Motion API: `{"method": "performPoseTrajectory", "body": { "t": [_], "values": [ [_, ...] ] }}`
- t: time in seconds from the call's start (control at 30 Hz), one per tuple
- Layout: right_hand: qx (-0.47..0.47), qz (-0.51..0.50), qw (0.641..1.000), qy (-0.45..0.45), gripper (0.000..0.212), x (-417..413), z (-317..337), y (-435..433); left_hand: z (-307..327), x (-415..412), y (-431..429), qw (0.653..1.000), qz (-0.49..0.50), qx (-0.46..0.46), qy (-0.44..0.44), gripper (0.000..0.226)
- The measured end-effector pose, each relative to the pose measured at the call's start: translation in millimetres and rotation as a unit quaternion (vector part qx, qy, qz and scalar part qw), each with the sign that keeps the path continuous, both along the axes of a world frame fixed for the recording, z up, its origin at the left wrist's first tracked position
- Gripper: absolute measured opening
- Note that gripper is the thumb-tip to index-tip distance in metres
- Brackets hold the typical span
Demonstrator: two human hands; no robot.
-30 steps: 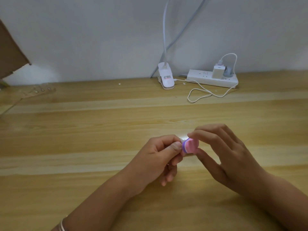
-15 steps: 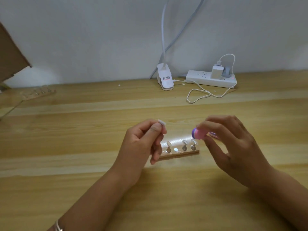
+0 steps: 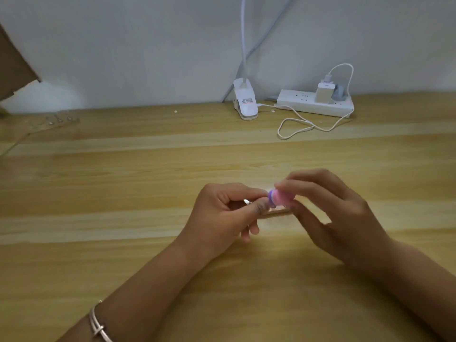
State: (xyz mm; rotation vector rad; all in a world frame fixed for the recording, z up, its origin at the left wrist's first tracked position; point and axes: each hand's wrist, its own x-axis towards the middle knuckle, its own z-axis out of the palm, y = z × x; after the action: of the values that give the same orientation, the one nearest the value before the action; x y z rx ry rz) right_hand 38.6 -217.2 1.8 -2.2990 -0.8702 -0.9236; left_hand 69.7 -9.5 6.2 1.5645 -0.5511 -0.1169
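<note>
Head view: cardboard (image 3: 14,70) upper left. Mid-frame, left hand (image 3: 222,213) fingers pinch a metal bit (image 3: 246,201) just beside the pink tool (image 3: 280,198), pinched by right hand (image 3: 333,213) fingers. Both hands mostly hide a wooden block (image 3: 278,211) on the table (image 3: 123,181). Lamp clip (image 3: 245,102) and power strip (image 3: 313,104) lie upper right.

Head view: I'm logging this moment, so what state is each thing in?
Small pink and purple round tool: pinched in right hand, off the light wooden table.
Small silvery piece: pinched in left hand, close to the tool's purple end.
Small wooden block: lying under the hands, mostly hidden.
White charger: plugged into white power strip.
</note>
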Motion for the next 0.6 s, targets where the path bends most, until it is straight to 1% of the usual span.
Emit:
{"method": "performPoseTrajectory", "body": {
  "t": [0.07,0.13,0.23,0.37,0.5,0.6],
  "values": [
    [0.01,-0.022,1.0,0.018,0.02,4,0,-6,-4,1,0,1.0,0.01,0.01,-0.001,0.006],
    [0.019,-0.013,0.999,0.026,0.022,2,-2,-5,-5,-1,-2,1.0,0.017,0.018,-0.01,0.004],
    [-0.006,0.025,1.0,0.011,0.021,-2,-5,3,-6,-4,-3,0.999,0.021,0.02,-0.029,0.008],
    [0.004,0.009,1.0,0.014,0.02,1,-2,-2,-7,-4,-2,0.996,0.047,0.045,-0.054,0.007],
    [-0.024,0.05,0.998,0.014,0.022,-4,-8,8,-6,-6,0,0.994,0.051,0.07,-0.072,0.014],
    [-0.001,0.034,0.999,0.019,0.02,3,-3,0,-4,-4,0,0.992,0.062,0.075,-0.076,0.012]
  ]
}}
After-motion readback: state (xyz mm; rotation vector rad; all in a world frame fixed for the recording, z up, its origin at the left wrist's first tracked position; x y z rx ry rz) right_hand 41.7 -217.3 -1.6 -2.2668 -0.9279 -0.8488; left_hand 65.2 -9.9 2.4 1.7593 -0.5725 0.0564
